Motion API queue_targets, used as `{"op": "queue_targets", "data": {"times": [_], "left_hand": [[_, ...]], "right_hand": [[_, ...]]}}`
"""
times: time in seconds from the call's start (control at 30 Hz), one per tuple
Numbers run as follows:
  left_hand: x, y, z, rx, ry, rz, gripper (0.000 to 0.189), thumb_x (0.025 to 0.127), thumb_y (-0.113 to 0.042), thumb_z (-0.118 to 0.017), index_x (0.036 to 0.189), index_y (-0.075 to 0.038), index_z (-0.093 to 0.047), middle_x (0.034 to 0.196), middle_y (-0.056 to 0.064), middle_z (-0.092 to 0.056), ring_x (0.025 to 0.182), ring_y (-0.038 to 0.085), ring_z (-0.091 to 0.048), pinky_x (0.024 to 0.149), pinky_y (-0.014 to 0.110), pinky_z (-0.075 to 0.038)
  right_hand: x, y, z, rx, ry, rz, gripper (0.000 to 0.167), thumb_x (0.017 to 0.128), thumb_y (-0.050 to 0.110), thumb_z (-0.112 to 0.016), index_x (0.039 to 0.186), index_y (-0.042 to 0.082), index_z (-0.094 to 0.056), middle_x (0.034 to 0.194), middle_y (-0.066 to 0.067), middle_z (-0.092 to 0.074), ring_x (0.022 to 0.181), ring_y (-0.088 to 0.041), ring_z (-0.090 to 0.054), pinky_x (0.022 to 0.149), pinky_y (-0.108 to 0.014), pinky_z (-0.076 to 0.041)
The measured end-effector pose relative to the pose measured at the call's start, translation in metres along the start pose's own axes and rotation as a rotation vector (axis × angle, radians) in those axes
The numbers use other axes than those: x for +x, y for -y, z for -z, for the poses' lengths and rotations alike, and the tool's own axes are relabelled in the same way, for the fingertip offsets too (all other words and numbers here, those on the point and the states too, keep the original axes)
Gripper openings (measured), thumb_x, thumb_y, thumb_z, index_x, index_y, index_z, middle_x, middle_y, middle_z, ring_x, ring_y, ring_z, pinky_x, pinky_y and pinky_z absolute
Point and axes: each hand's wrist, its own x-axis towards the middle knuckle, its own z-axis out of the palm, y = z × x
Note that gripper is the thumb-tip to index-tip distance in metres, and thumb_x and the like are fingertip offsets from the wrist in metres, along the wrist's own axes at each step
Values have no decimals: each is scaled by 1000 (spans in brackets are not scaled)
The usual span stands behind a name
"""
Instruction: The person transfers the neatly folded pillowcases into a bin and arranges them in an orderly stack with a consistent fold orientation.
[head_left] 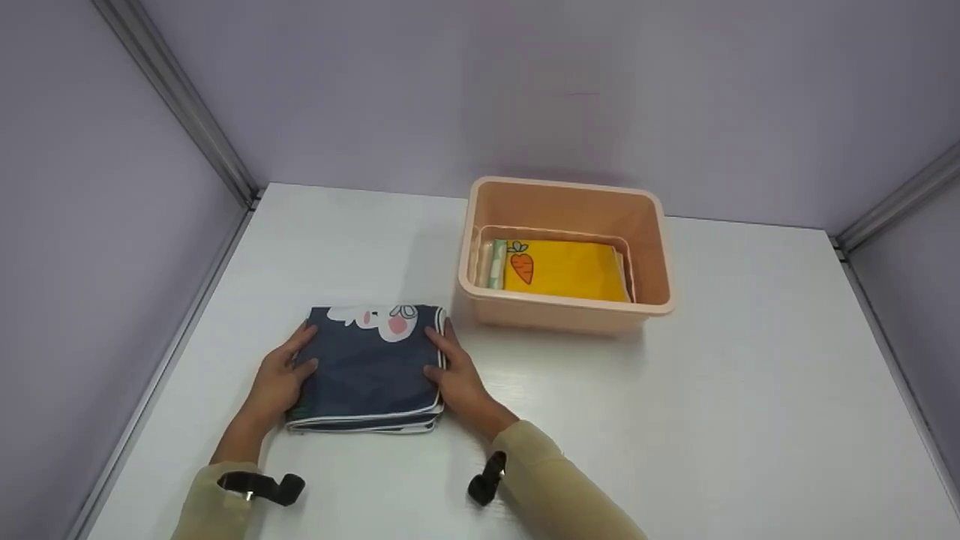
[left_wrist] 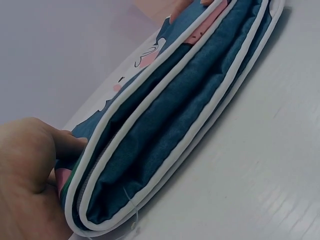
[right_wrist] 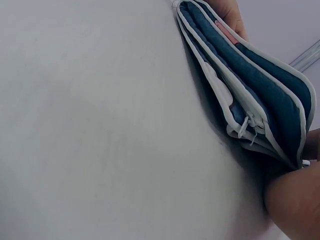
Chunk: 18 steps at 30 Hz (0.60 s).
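Note:
A folded dark blue fabric cover (head_left: 367,367) with white piping and a printed white cartoon figure lies at the left of the white table. My left hand (head_left: 277,379) grips its left side, thumb on top. On the opposite side my right hand (head_left: 461,379) holds the right edge, thumb also on top. The left wrist view shows the layered folds of the cover (left_wrist: 160,135) and the left hand (left_wrist: 30,170) at one corner. A white zipper pull (right_wrist: 245,126) hangs from the cover's edge in the right wrist view. Fingers underneath are hidden.
A peach plastic bin (head_left: 555,311) stands at the back, right of the cover. Inside it lies a folded yellow cloth (head_left: 570,270) with a carrot print, beside a pale green patterned strip (head_left: 498,262). Grey-lilac panels (head_left: 375,97) enclose the table at the back and sides.

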Motion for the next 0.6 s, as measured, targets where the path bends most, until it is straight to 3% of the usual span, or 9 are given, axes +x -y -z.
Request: {"op": "queue_targets", "data": {"times": [0.6], "left_hand": [[-3,2,0,-5,9,12,61,103,-1,-52,160,-4,-29,169,13,-11,156,31,-4,125,45,-7]], "right_hand": [[-4,-2,1,53,6,-11,71,87,-15,-51,155,7,-43,171,-8,-5,157,-26,0,125,-45,-4]]}}
